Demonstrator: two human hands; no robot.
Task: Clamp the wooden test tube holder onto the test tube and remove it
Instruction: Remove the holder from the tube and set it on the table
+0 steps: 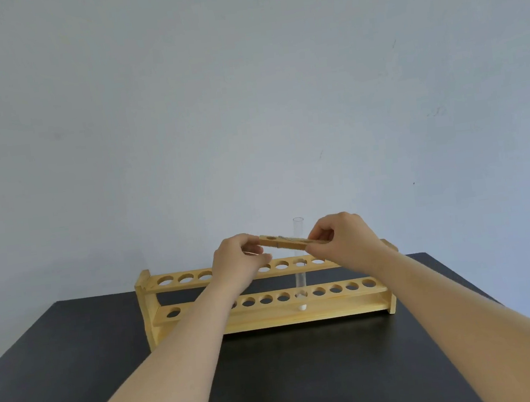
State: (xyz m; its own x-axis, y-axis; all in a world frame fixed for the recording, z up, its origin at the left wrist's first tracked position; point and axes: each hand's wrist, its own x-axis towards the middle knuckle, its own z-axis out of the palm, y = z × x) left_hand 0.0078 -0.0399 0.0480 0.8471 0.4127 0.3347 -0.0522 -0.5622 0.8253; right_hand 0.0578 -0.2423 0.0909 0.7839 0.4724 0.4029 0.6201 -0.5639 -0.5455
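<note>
A clear glass test tube [300, 279] stands upright in a wooden rack [323, 315], right of the rack's middle, with a bit of white at its bottom. Its open top rises above the upper shelf. The wooden test tube holder [286, 242] lies roughly level in front of the tube's upper part, held at both ends. My left hand [235, 260] pinches its left end. My right hand [349, 240] grips its right end. Whether the holder's jaws are around the tube I cannot tell.
The rack has two shelves, each with a row of several round holes, and stands at the far side of a black table [294, 379]. A plain pale wall [246, 103] rises behind it. My forearms stretch across the table toward the rack.
</note>
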